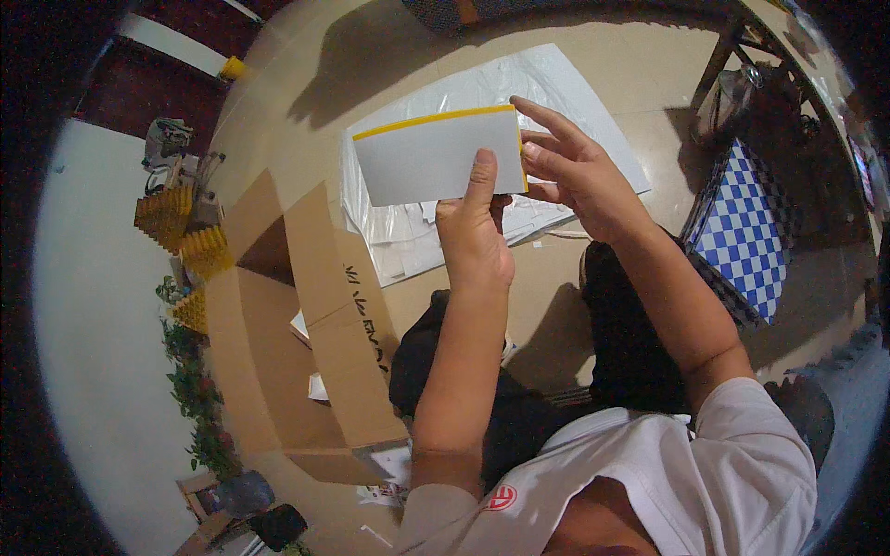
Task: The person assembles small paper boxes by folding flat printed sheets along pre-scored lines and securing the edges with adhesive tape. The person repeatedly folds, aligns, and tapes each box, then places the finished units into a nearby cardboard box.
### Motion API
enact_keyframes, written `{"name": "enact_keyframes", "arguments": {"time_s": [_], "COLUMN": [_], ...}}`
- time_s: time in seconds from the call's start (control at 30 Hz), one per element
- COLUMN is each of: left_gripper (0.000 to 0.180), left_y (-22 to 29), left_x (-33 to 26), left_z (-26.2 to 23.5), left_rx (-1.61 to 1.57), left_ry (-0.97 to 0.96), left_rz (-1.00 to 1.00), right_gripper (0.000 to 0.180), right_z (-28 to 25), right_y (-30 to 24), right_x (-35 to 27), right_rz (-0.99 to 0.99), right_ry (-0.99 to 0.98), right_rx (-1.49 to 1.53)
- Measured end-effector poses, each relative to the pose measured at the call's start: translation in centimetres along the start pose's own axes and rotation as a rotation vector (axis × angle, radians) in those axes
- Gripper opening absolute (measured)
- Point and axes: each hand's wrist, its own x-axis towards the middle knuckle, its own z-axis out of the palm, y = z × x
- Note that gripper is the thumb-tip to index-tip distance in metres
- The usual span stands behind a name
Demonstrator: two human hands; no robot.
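Floor: one beige tiled floor spans the frame, with a white wall at far left.
Panel in hand: one white rectangular panel with yellow along its top and right edges, held just above the centre of the frame.
Left hand: one hand, its thumb pressed on the panel's white face and its fingers behind, so the panel is gripped between them.
Right hand: one hand, fingers spread at the panel's right end, some reaching the yellow edge; whether they pinch it, I cannot tell.
White board: one, flat on the floor at upper centre, behind the panel, with clear plastic film over part of it.
Cardboard carton: one, open, left of centre, black handwriting on a flap; two small white pieces show inside.
Checkered stack: one blue-and-white stack at right.
Yellow ridged bundles: three visible at left.
Greenery: leafy plants below those bundles, too tangled to count.
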Motion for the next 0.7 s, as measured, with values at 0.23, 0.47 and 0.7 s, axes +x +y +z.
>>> {"name": "enact_keyframes", "arguments": {"time_s": [0.23,0.47,0.7], "left_gripper": [0.029,0.025,0.026], "left_y": [0.3,0.2,0.6], "left_x": [-0.1,0.0,0.3], "left_z": [0.2,0.2,-0.3], "left_rx": [0.065,0.067,0.116], "left_ry": [-0.025,-0.027,-0.075], "left_rz": [-0.060,-0.095,-0.163], "right_gripper": [0.057,0.058,0.061], "right_z": [-0.6,-1.0,-1.0], "right_y": [-0.2,-0.6,-0.9], "right_x": [0.0,-0.1,-0.2], "right_rz": [0.004,0.046,0.065], "right_ry": [0.011,0.026,0.012], "right_rx": [0.013,-0.010,-0.016]}}
